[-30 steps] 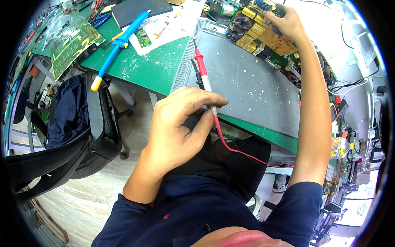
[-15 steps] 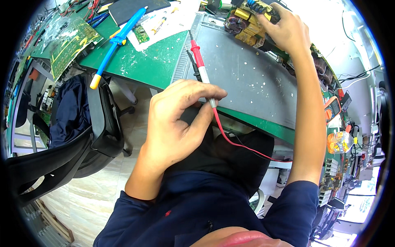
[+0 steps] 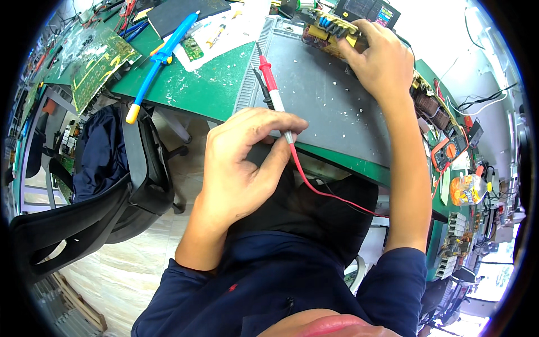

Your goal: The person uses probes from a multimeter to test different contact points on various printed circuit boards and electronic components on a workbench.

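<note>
Closed in a pinch, my left hand [image 3: 238,160] holds a red test probe [image 3: 266,73] and a black test probe [image 3: 263,87] together, tips pointing away from me. The red lead [image 3: 317,190] runs from that hand toward the right. Far off at the right, my right hand [image 3: 384,64] grips the edge of a circuit board [image 3: 314,48] carrying yellow transformers, blue parts and dark capacitors. The board is tilted over the far end of a grey mat [image 3: 317,90]; my fingers hide part of it. Both probe tips are apart from the board.
An orange multimeter [image 3: 449,151] and a plastic bottle [image 3: 466,191] stand right of my forearm. A black device with a screen [image 3: 368,10] is behind the board. At left lie a blue desoldering pump [image 3: 163,59], a green circuit board [image 3: 101,70] and a black chair [image 3: 137,168].
My right hand has moved left and tilted the circuit board, uncovering the black device behind it. More of the multimeter shows. My left hand keeps its hold on the probes.
</note>
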The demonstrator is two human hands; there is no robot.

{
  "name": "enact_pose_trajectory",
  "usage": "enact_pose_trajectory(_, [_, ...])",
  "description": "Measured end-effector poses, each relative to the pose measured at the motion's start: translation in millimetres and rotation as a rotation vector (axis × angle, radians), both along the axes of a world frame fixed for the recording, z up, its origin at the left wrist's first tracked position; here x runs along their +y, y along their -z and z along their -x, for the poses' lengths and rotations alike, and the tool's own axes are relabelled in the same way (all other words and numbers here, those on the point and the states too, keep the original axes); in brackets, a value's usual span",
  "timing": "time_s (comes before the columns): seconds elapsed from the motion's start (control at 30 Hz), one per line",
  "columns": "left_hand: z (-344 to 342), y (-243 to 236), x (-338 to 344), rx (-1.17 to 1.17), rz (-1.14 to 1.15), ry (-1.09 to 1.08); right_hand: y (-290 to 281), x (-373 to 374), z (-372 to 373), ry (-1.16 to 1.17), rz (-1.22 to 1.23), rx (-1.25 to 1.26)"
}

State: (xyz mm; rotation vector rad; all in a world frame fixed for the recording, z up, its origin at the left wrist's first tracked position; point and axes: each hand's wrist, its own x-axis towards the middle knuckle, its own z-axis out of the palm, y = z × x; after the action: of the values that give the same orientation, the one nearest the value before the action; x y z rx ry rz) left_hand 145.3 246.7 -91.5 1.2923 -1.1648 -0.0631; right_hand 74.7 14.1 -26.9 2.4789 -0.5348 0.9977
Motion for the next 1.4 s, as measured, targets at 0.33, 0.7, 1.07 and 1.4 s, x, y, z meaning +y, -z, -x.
enact_pose_trajectory(0.33, [-2, 2, -2, 0.000, -0.012, -0.026, 43, 19, 9, -0.060, -0.005, -0.104])
enact_pose_trajectory(0.7, [-1, 5, -2, 0.092, -0.045, 0.003, 85, 40, 13, -0.078, -0.176, 0.002])
enact_pose_trajectory(1.07, [-8, 6, -4, 0.065, -0.026, 0.014, 83, 41, 17, -0.121, -0.305, 0.023])
enact_pose_trajectory(1.4, [-3, 11, -7, 0.113, -0.010, 0.090, 86, 53, 48, -0.238, -0.335, -0.032])
